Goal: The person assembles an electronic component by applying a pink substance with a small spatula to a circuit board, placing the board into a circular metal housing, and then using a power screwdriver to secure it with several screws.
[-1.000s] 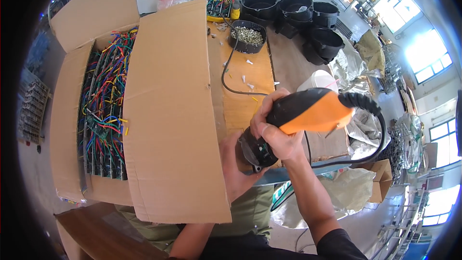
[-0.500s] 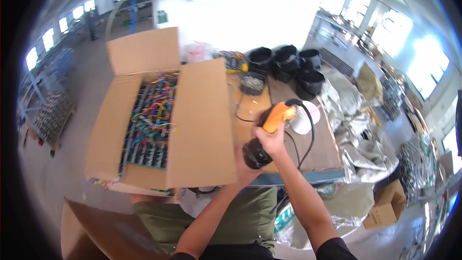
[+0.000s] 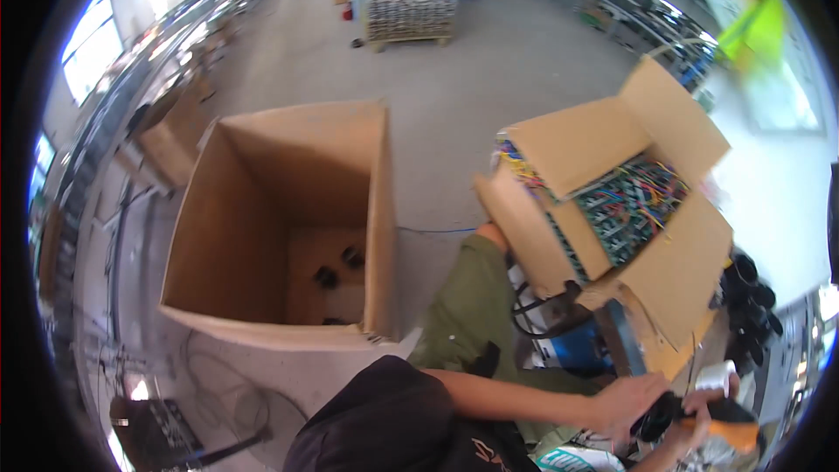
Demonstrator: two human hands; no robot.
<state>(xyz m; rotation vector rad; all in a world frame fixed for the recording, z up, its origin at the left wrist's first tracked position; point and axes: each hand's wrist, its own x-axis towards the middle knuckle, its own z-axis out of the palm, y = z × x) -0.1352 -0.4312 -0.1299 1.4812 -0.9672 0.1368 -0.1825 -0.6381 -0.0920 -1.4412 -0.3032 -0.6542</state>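
Near right, the left hand (image 3: 625, 406) is clamping its fingers on a round black plastic housing (image 3: 654, 422), the right hand (image 3: 696, 411) on an orange-and-black tool (image 3: 737, 433); tilting could be inviting slippage.

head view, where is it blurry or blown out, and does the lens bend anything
Head view: glare washes out the window upper left; head view: the yellow-green item upper right is smeared, and the orange-and-black tool looks slightly soft; head view: fisheye distortion bows the large open carton's near edge.
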